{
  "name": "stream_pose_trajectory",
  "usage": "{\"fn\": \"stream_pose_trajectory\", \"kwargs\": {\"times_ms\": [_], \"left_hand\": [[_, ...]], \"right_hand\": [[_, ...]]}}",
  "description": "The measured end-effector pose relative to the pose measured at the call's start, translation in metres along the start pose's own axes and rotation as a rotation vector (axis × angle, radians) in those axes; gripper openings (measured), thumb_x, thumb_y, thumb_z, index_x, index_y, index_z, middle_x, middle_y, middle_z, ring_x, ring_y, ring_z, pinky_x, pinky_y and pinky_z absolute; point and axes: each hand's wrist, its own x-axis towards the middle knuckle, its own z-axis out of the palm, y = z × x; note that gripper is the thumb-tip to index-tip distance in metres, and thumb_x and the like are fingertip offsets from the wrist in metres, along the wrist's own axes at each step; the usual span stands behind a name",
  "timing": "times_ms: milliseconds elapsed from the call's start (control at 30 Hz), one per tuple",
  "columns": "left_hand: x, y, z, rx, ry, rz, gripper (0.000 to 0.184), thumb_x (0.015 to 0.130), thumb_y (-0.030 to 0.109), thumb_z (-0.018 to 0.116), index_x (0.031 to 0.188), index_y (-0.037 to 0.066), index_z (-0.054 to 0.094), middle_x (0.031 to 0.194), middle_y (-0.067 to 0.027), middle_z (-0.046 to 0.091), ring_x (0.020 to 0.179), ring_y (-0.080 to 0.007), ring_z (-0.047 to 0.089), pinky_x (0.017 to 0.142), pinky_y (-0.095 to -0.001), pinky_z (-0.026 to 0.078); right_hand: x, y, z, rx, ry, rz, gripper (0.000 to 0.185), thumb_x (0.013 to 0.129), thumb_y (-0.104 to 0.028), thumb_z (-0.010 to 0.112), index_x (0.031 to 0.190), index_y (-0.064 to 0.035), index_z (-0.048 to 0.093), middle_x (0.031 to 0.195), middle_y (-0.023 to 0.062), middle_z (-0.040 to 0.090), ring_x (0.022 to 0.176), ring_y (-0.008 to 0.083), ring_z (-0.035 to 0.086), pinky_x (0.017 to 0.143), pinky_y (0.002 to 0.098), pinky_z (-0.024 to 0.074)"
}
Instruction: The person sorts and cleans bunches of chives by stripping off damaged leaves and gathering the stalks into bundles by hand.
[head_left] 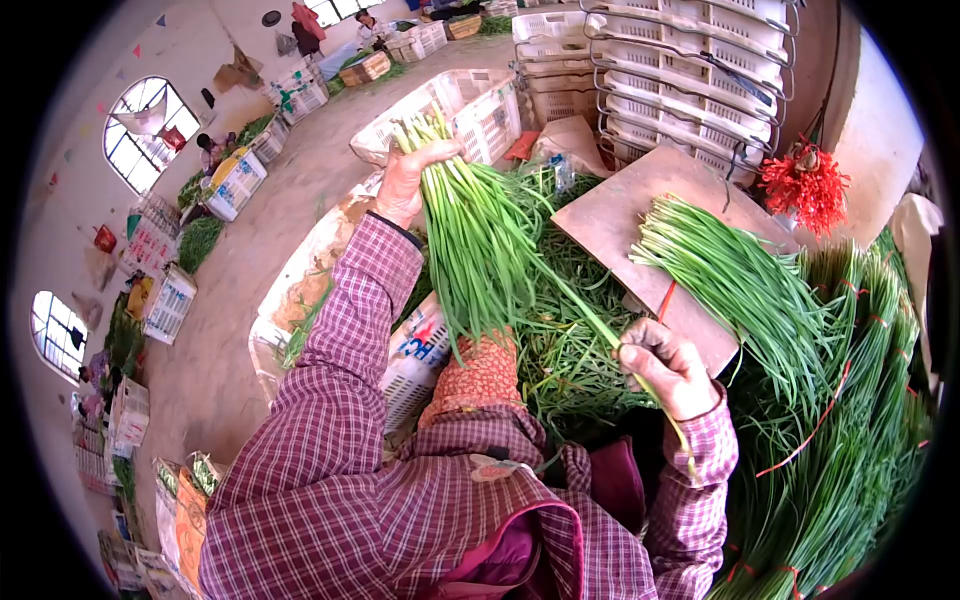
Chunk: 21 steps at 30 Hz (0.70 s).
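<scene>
My left hand (403, 190) is wrapped around the pale stem ends of a thick bunch of chives (475, 235), whose green leaves hang down over my lap. Between the thumb and fingers of my right hand (675, 372), a long yellowish-green chive leaf (592, 315) is pinched. That leaf stretches from the bunch's lower right side, and its yellow tip dangles below the hand. On a tilted board (600, 215) to the right lies another bunch of chives (725, 265), white ends toward the upper left. Loose green leaves (575, 375) are heaped beneath the hands.
Tied chive bundles (860, 420) are piled at right, below a hanging cluster of red ties (805, 185). White crates (690, 85) stand stacked behind the board. An open crate (490, 125) sits beyond my left hand. Other people work among crates along the far wall.
</scene>
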Motion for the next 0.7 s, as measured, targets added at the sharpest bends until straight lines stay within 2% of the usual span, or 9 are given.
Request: {"fn": "stream_pose_trajectory", "kwargs": {"times_ms": [233,333,433,500,533,567,633,667,700], "left_hand": [[-0.004,-0.012,0.024,0.251,-0.220,-0.058,0.025,0.070,0.007,0.069,0.092,0.000,0.060,0.080,-0.0060,0.062,0.070,-0.0156,0.062,0.066,-0.0284,0.051],[-0.008,-0.010,0.026,0.266,-0.185,-0.056,0.025,0.069,0.007,0.070,0.092,0.001,0.060,0.076,-0.0053,0.062,0.069,-0.0157,0.062,0.067,-0.0288,0.051],[-0.008,-0.020,0.000,0.256,-0.103,-0.072,0.025,0.069,0.006,0.069,0.092,0.002,0.060,0.080,-0.0062,0.063,0.069,-0.0155,0.062,0.065,-0.0275,0.052],[-0.012,-0.011,-0.012,0.191,-0.034,-0.048,0.023,0.070,0.007,0.068,0.091,0.002,0.059,0.078,-0.0071,0.063,0.068,-0.0163,0.063,0.064,-0.0286,0.053],[-0.008,-0.015,-0.021,0.089,-0.054,-0.033,0.026,0.071,0.009,0.067,0.094,0.002,0.057,0.077,-0.0078,0.062,0.069,-0.0172,0.063,0.064,-0.0299,0.054],[-0.009,-0.008,-0.024,0.011,-0.039,-0.134,0.033,0.072,0.007,0.063,0.102,0.004,0.050,0.080,-0.0093,0.058,0.079,-0.0206,0.059,0.070,-0.0328,0.051],[-0.005,-0.005,-0.030,-0.126,0.002,-0.062,0.033,0.072,0.008,0.062,0.103,0.005,0.049,0.081,-0.0090,0.056,0.079,-0.0212,0.057,0.075,-0.0343,0.049],[-0.003,-0.001,-0.033,-0.197,0.015,-0.027,0.032,0.072,0.008,0.062,0.101,0.006,0.048,0.079,-0.0066,0.052,0.077,-0.0200,0.054,0.077,-0.0346,0.047],[-0.002,0.002,-0.034,-0.268,0.028,0.006,0.031,0.072,0.009,0.062,0.100,0.008,0.048,0.077,-0.0042,0.049,0.074,-0.0188,0.051,0.079,-0.0349,0.044]], "right_hand": [[-0.031,-0.028,-0.025,0.120,0.022,0.084,0.020,0.087,-0.019,0.060,0.090,-0.0002,0.056,0.076,0.0034,0.057,0.060,0.0088,0.050,0.054,0.0221,0.0409],[-0.044,-0.041,-0.026,0.090,0.010,0.126,0.018,0.086,-0.017,0.059,0.086,0.0002,0.056,0.070,0.0044,0.055,0.056,0.0102,0.050,0.052,0.0226,0.0406],[-0.079,-0.046,-0.049,0.096,0.090,-0.169,0.020,0.085,-0.016,0.056,0.077,0.0021,0.054,0.065,0.0065,0.055,0.047,0.0119,0.049,0.047,0.0233,0.0394],[-0.101,-0.049,-0.053,0.003,0.325,-0.155,0.022,0.085,-0.018,0.057,0.078,0.0031,0.056,0.067,0.0089,0.058,0.050,0.0118,0.051,0.048,0.0226,0.0401],[-0.102,-0.047,-0.050,-0.080,0.334,-0.104,0.023,0.085,-0.018,0.058,0.079,0.0040,0.058,0.069,0.0099,0.059,0.052,0.0119,0.052,0.050,0.0228,0.0411],[-0.100,-0.048,-0.042,-0.165,0.343,-0.054,0.024,0.085,-0.018,0.058,0.080,0.0049,0.060,0.070,0.0110,0.060,0.053,0.0120,0.053,0.051,0.0230,0.0421],[-0.082,-0.042,-0.021,-0.229,0.154,0.075,0.024,0.086,-0.016,0.058,0.084,0.0061,0.064,0.073,0.0104,0.061,0.062,0.0145,0.056,0.058,0.0267,0.0449],[-0.070,-0.023,-0.022,-0.521,0.030,-0.045,0.024,0.087,-0.020,0.057,0.089,0.0031,0.065,0.073,0.0122,0.061,0.064,0.0192,0.059,0.059,0.0290,0.0459],[-0.059,-0.006,-0.012,-0.717,0.076,-0.202,0.023,0.085,-0.022,0.060,0.089,-0.0006,0.066,0.075,0.0138,0.061,0.065,0.0258,0.060,0.060,0.0325,0.0470]]}}
